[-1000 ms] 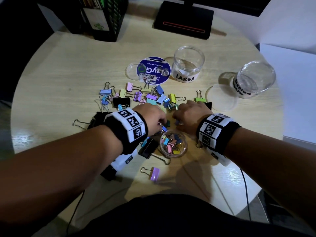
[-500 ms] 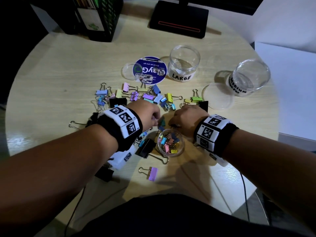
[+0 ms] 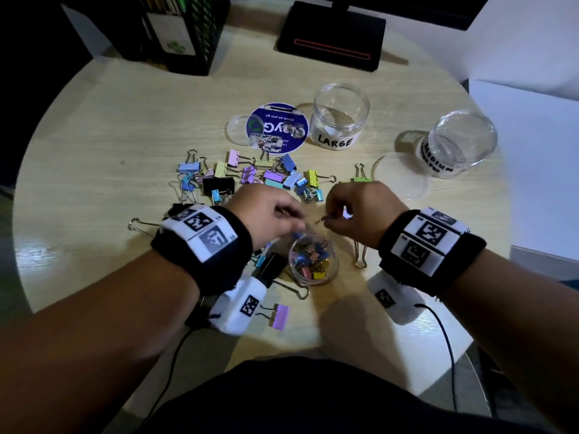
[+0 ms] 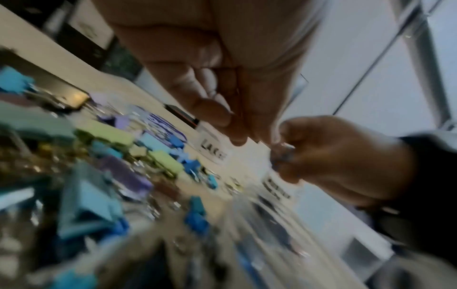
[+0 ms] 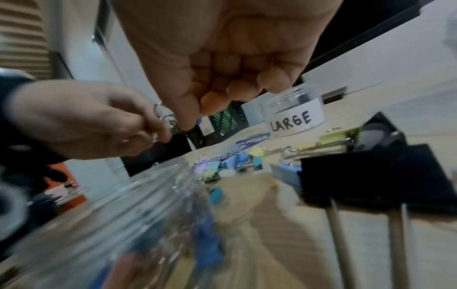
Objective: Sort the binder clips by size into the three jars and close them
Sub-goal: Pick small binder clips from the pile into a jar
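Once lifted off the clip pile (image 3: 266, 177) on the table (image 3: 94, 151), poised just above the part-filled small jar (image 3: 313, 261). Pinching a small clip (image 3: 321, 220) each, left hand (image 3: 269, 214) and right hand (image 3: 360, 211), fingers curled; seemingly ready to drop.

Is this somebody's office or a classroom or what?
Probably an office or study desk. A monitor stand sits at the back of the round wooden table, a black mesh file holder with papers stands beside it, and colourful binder clips lie scattered about.
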Available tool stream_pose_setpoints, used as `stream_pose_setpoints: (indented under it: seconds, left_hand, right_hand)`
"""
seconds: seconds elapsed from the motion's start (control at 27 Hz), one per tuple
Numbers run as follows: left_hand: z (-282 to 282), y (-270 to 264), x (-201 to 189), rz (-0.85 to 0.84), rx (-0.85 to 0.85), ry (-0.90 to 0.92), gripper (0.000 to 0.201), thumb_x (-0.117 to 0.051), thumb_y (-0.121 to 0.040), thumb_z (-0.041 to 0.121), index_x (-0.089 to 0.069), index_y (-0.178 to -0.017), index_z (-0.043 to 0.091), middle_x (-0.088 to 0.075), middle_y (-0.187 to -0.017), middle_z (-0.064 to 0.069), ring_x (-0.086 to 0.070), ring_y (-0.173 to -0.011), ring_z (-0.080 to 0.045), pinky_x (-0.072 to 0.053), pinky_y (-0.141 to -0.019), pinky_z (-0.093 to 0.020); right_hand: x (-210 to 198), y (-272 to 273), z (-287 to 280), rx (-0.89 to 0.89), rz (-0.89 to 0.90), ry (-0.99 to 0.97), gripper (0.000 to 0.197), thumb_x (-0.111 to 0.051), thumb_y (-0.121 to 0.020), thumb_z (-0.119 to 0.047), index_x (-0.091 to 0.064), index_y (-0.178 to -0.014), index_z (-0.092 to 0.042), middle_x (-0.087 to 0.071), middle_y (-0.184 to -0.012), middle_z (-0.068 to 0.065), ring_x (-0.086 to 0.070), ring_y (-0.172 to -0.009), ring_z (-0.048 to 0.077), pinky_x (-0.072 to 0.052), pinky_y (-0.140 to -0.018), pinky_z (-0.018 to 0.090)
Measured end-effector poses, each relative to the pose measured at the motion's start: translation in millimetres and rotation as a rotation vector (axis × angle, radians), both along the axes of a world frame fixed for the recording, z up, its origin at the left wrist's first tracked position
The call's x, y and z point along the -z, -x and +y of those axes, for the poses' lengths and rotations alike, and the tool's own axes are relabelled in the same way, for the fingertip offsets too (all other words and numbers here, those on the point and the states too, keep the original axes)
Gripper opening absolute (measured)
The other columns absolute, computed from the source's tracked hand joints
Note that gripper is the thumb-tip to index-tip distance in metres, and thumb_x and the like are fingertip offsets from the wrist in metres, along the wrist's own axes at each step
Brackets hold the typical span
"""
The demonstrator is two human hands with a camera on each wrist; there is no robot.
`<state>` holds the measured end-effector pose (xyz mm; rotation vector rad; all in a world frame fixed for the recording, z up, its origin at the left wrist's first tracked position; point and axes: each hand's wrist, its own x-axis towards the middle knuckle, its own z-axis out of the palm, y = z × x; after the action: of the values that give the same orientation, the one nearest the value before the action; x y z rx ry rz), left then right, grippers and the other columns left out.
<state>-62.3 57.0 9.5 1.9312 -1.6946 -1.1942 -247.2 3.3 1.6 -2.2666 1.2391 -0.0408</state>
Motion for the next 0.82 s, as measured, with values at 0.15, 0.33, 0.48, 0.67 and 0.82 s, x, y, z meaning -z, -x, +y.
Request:
stream_pose_setpoints:
  seconds: [0.15,0.33,0.48,0.67,0.82]
  left_hand:
    - [-14,-10,8,-0.359,0.235,0.009,0.02,-0.068,-0.084,0.028,-0.07,-0.103,0.028,-0.066,-0.098,0.008,-0.055,-0.086,-0.009,-0.043,-0.078,-0.022]
    - [-22,-7,27,-0.608,0.454,-0.032,0.03,-0.062,-0.083,0.042,-0.065,-0.11,0.031,-0.058,-0.109,0.004,-0.047,-0.111,-0.023,-0.044,-0.091,-0.036]
    - [-21,-1,31,-0.68,0.473,-0.067,0.03,-0.059,-0.081,0.053,-0.068,-0.1,0.031,-0.061,-0.102,0.003,-0.045,-0.109,-0.025,-0.043,-0.088,-0.036]
    - [-21,0,32,-0.701,0.463,-0.006,0.024,-0.06,-0.082,0.048,-0.067,-0.093,0.027,-0.062,-0.103,0.002,-0.048,-0.108,-0.025,-0.041,-0.087,-0.036]
    - [-19,6,32,-0.636,0.483,-0.028,0.026,-0.061,-0.084,0.039,-0.064,-0.109,0.032,-0.061,-0.111,0.005,-0.046,-0.111,-0.023,-0.039,-0.09,-0.035]
  right_hand:
    - [0,-8,10,-0.246,0.136,-0.115,0.014,-0.065,-0.076,-0.029,-0.066,-0.091,-0.027,-0.062,-0.086,-0.009,-0.054,-0.081,0.013,-0.047,-0.073,0.028]
    - [5,-28,-20,-0.222,0.217,-0.06,0.035,-0.049,-0.086,-0.019,-0.062,-0.113,-0.036,-0.059,-0.12,-0.008,-0.051,-0.113,0.018,-0.045,-0.095,0.034]
    - [15,-37,-24,-0.512,0.521,0.034,0.033,-0.043,-0.094,-0.035,-0.052,-0.121,-0.05,-0.054,-0.127,-0.01,-0.043,-0.12,0.024,-0.04,-0.095,0.04]
    - [20,-31,-22,-0.47,0.58,0.097,0.025,-0.05,-0.089,-0.042,-0.062,-0.111,-0.042,-0.057,-0.121,-0.01,-0.042,-0.115,0.023,-0.036,-0.091,0.038]
    - [25,-25,-18,-0.435,0.604,0.077,0.022,-0.053,-0.088,-0.043,-0.063,-0.104,-0.032,-0.062,-0.106,-0.003,-0.046,-0.108,0.024,-0.038,-0.09,0.039]
